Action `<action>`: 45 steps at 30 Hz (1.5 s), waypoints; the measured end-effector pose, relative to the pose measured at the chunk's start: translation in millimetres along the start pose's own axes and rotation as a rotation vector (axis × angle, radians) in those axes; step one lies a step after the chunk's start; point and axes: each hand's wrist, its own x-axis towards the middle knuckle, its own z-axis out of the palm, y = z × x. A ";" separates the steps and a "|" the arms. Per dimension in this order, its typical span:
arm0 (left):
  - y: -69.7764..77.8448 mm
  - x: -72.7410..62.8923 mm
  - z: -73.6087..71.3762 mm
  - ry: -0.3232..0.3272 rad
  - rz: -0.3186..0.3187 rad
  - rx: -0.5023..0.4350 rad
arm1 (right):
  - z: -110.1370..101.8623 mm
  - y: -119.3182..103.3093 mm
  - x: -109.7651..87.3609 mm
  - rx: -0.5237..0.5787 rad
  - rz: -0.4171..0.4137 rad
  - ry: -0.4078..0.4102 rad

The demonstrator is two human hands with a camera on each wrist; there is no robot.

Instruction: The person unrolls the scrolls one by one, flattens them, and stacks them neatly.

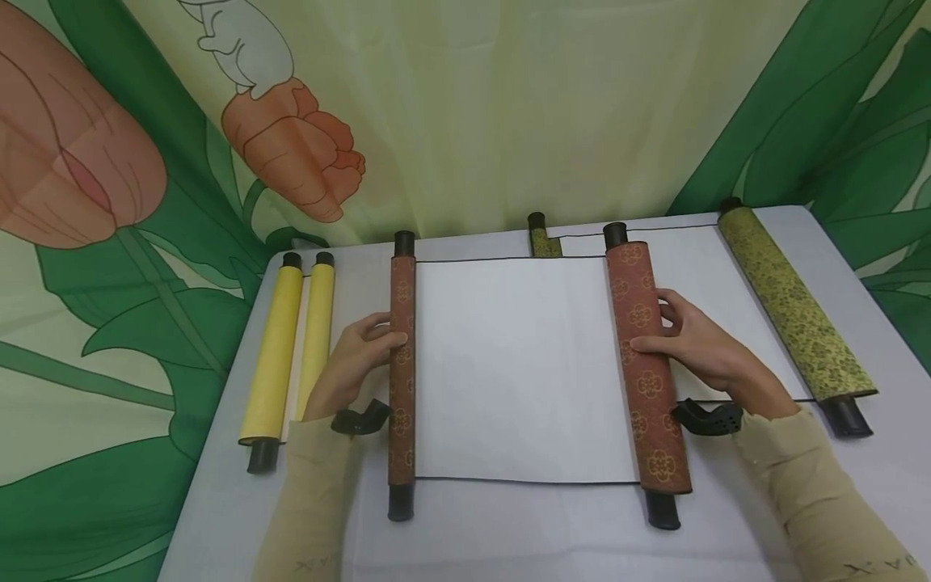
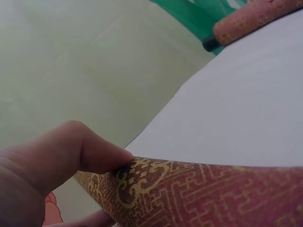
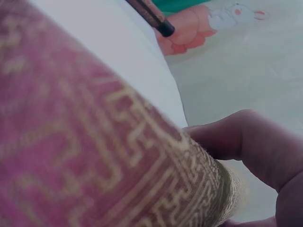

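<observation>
Between my hands lies a partly unrolled scroll with blank white paper (image 1: 524, 372) and a reddish-brown, gold-patterned roll at each side. My left hand (image 1: 356, 356) grips the thinner left roll (image 1: 402, 404), its thumb on top near the paper's edge. On the other side my right hand (image 1: 698, 343) holds the thicker right roll (image 1: 650, 388), thumb over the top and fingers at its outer side. Black knobs stick out at both ends of each roll. Both wrist views show the thumb (image 2: 102, 151) pressed against the patterned backing, with the fingers mostly hidden behind it.
A yellow scroll (image 1: 272, 356) with two rolls lies at the left, partly behind my left forearm. Farther right, a green patterned scroll (image 1: 796, 299) lies open, partly under the red one. A printed curtain (image 1: 509, 113) hangs behind the white table (image 1: 524, 558).
</observation>
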 end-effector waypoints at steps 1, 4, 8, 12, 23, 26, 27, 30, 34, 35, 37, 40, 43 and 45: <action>0.4 -0.1 -0.2 0.001 0.000 0.004 | -0.5 -0.1 -0.5 -0.008 -0.002 0.000; 1.2 0.2 0.4 0.005 -0.001 0.005 | -2.2 -0.4 -1.8 -0.030 -0.007 0.004; 2.2 1.0 2.5 0.002 0.009 -0.007 | -4.8 -1.8 -3.5 -0.054 -0.018 0.016; 3.1 0.6 4.2 0.000 0.009 -0.013 | -7.4 -4.2 -4.9 -0.067 -0.023 0.024; 4.8 0.2 8.5 -0.033 0.004 -0.035 | -19.6 -7.1 -8.0 -0.116 -0.027 0.040; 6.0 1.0 9.8 -0.056 0.020 -0.045 | -23.7 -7.9 -9.4 -0.125 -0.029 0.047; 6.4 1.2 10.3 -0.064 0.025 -0.050 | -25.0 -8.1 -9.8 -0.126 -0.030 0.050; 8.2 1.6 12.5 -0.081 0.034 -0.066 | -28.4 -9.1 -11.1 -0.120 -0.029 0.054; 11.1 1.7 15.6 -0.105 0.048 -0.087 | -33.6 -10.7 -13.6 -0.126 -0.034 0.066; 11.8 1.6 16.5 -0.110 0.051 -0.094 | -34.9 -11.1 -14.2 -0.133 -0.037 0.071; 12.8 2.3 18.2 -0.121 0.061 -0.111 | -37.2 -12.2 -15.8 -0.145 -0.040 0.078; 14.1 4.3 21.7 -0.123 0.069 -0.131 | -40.6 -13.4 -18.0 -0.154 -0.035 0.078; 15.7 7.0 26.4 -0.112 0.067 -0.144 | -44.4 -13.6 -20.3 -0.160 -0.029 0.082; 17.4 8.4 29.9 -0.103 0.068 -0.155 | -47.2 -13.3 -21.1 -0.167 -0.029 0.088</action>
